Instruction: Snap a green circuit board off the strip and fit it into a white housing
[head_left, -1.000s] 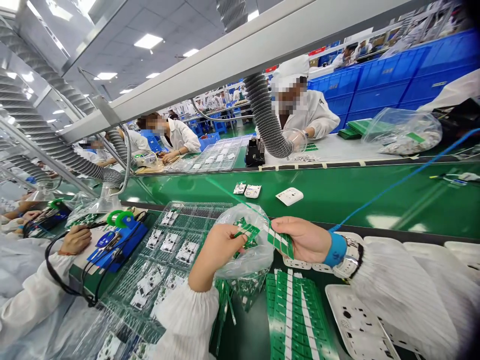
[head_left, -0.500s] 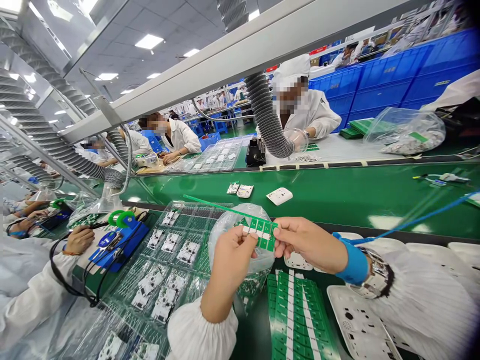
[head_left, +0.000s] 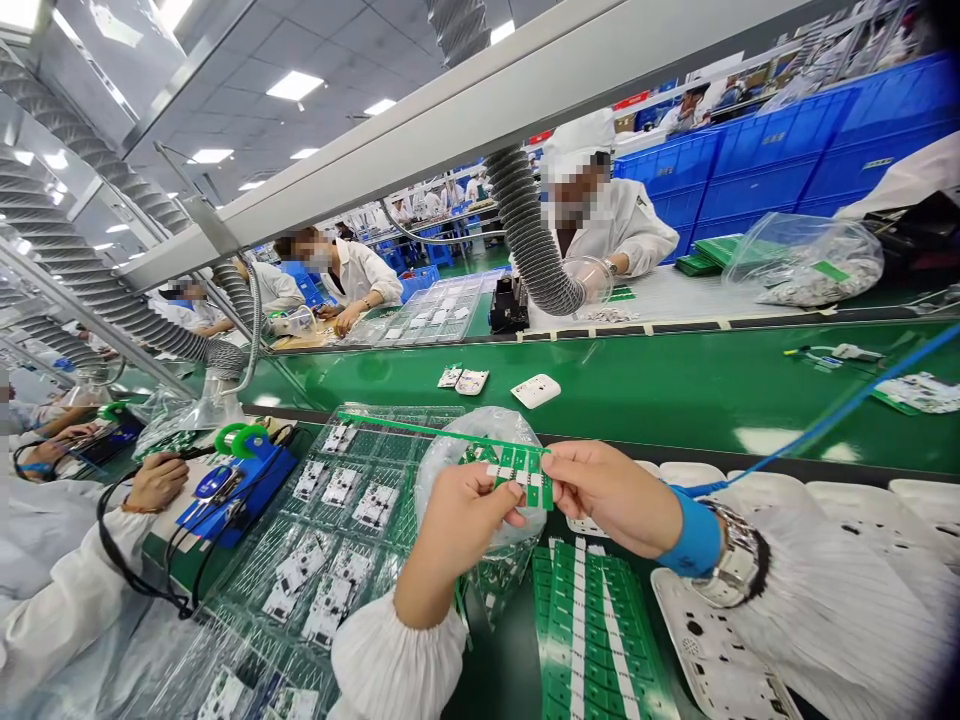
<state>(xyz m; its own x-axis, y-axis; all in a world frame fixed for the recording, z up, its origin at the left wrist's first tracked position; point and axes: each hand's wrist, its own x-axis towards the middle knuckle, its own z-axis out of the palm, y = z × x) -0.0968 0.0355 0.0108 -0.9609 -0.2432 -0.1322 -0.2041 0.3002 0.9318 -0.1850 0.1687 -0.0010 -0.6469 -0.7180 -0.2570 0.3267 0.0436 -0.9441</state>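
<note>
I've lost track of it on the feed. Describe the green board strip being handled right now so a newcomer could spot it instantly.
Directly in front of the camera wearer, find the clear plastic bag on the bench. Just above it, the left hand and right hand pinch a green circuit-board strip. Unlike the green strips stacked flat below, it is held up, with a long thin green rail reaching left.

Behind my right hand (head_left: 611, 497) sit a blue wrist strap (head_left: 691, 535) with its blue cord (head_left: 825, 425) and a silver watch (head_left: 739, 555); my white pleated sleeve (head_left: 832, 600) enters at 4 o'clock, my gathered left cuff (head_left: 397, 665) at 7 o'clock
</note>
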